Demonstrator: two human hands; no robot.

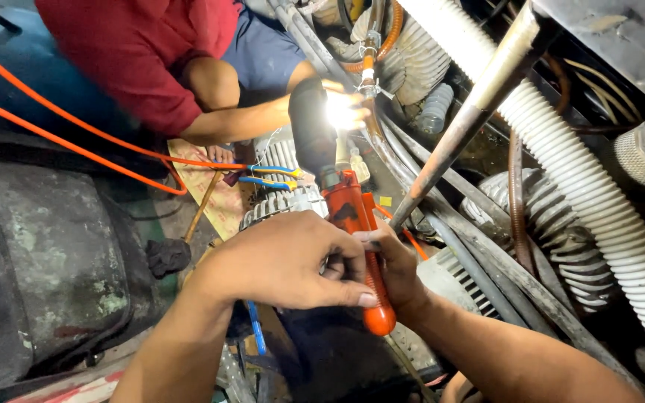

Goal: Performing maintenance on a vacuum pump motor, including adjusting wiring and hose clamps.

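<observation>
My left hand [281, 257] covers the top of a ribbed metal motor housing [284, 203], its thumb pressed against an orange tool handle [376, 298]. From the right, my right hand [397, 265] grips that same orange handle. Its orange head [345, 203] points up toward a black cylinder [312, 134]. Across from me a person in a red shirt [143, 52] crouches, and that person's hand [349, 108] holds a bright light by the pipes.
A white corrugated hose [591, 186] runs diagonally at right, beside a rusty metal bar [460, 134] and grey pipes [479, 246]. An orange cable [76, 142] crosses a dark metal casing [46, 261] at left. Blue and yellow wires [266, 179] lie near the housing.
</observation>
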